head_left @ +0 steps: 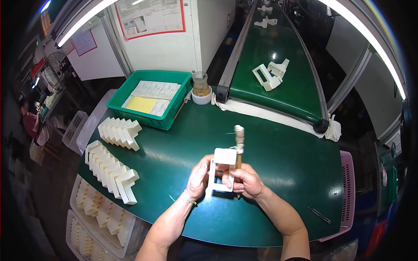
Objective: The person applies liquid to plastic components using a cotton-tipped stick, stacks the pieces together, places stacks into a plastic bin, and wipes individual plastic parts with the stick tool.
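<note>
Holding near centre a white frame [225, 155], blocky above an open rectangular window: left hand [198, 179] cupped at its left, right hand [247, 182] clamped on it and a cloth-tipped stick [239, 141]. Far left, papers [156, 90] in a green tray [146, 120]; beside it, amber liquid [201, 91] in a jar [200, 77]; near left, cream parts [106, 213] in white crates [119, 250]. Red-bordered notice [150, 17], print illegible.

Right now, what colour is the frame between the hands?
White: the frame shows best in the head view.

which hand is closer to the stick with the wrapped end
Right. The right hand holds the stick; the left hand is farther left, at the opposite side of the white frame.
</note>
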Demonstrator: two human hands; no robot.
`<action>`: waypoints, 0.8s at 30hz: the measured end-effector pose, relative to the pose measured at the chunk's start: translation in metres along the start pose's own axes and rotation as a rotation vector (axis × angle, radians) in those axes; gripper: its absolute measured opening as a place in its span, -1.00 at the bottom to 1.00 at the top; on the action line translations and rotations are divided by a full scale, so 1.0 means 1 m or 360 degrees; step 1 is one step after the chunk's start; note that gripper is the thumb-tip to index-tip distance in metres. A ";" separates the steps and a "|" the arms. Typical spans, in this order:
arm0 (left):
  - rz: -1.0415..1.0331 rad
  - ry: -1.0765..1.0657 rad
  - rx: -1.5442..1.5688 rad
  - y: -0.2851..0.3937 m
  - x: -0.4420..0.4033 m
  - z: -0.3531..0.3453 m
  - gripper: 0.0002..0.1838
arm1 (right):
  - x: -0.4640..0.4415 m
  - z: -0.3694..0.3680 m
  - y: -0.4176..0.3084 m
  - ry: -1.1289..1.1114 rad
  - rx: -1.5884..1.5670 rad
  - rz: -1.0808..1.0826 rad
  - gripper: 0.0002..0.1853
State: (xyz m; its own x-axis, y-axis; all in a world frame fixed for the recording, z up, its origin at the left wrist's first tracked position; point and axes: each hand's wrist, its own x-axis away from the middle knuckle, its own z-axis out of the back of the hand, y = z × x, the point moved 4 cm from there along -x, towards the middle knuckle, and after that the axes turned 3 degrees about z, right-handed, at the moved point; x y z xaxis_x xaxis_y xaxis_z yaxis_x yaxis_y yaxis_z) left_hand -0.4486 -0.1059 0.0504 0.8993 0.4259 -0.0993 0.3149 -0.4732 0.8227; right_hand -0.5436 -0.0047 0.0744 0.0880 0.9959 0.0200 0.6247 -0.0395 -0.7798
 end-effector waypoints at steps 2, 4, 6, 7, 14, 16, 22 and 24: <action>0.0117 -0.0367 0.0422 -0.011 0.004 -0.002 -0.31 | -0.003 -0.001 0.008 0.0015 0.0158 0.0018 -0.70; 0.0306 -0.0037 0.0617 -0.015 0.007 -0.008 -0.29 | -0.003 0.001 0.012 0.0003 0.0050 -0.0071 -0.71; 0.0385 0.0069 0.0679 -0.006 0.007 -0.016 -0.31 | -0.004 -0.005 0.010 0.0040 0.0110 -0.0086 -0.69; 0.0450 0.0165 0.0744 -0.006 0.007 -0.016 -0.32 | -0.003 -0.007 0.010 0.0072 0.0186 -0.0098 -0.67; 0.0432 0.0067 0.0939 -0.007 0.006 -0.017 -0.37 | -0.002 -0.006 0.013 0.0304 0.0529 -0.0106 -0.57; 0.0397 0.0153 0.0941 -0.001 0.004 -0.016 -0.37 | -0.003 -0.005 0.015 0.0306 0.0526 -0.0042 -0.62; 0.0214 0.0257 0.1139 0.015 0.004 -0.002 -0.32 | -0.003 0.009 0.005 0.0674 0.0821 0.0489 -0.67; 0.0176 0.0171 0.1135 0.020 0.005 0.002 -0.31 | -0.002 0.012 0.001 0.0668 0.0852 0.0484 -0.63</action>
State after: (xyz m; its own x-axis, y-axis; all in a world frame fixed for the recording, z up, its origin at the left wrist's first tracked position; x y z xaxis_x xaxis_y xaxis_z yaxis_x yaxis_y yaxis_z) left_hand -0.4377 -0.1147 0.0652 0.9141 0.4025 0.0491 0.3779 -0.8896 0.2566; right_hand -0.5529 -0.0061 0.0663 0.5526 0.8284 -0.0915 0.0714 -0.1565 -0.9851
